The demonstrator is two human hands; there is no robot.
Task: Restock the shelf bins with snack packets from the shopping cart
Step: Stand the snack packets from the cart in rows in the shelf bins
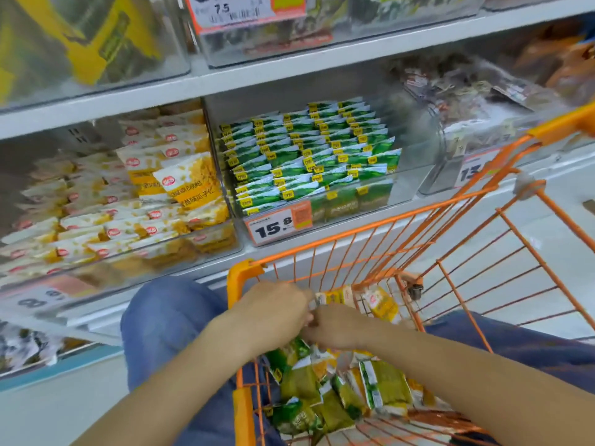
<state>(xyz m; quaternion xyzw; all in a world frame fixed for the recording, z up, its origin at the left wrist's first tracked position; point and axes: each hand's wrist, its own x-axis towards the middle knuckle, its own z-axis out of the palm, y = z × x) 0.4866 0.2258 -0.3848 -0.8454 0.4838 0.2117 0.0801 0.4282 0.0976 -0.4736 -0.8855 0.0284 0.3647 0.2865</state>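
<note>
Gathering comes first: my left hand [273, 312] and right hand [335, 326] curl together round yellow packets [335, 297] over the near cart [244, 278]; next, I'd lift them far-left to the yellow bin [128, 259].

Both forearms stretched forward, bare, meeting in the middle. Left hand [273, 312] knuckles up, fingers curled down and in. Right hand [336, 326] just beside it, touching, fingers bent toward the left. Fingertips hidden. Knees in blue denim on either side.
</note>
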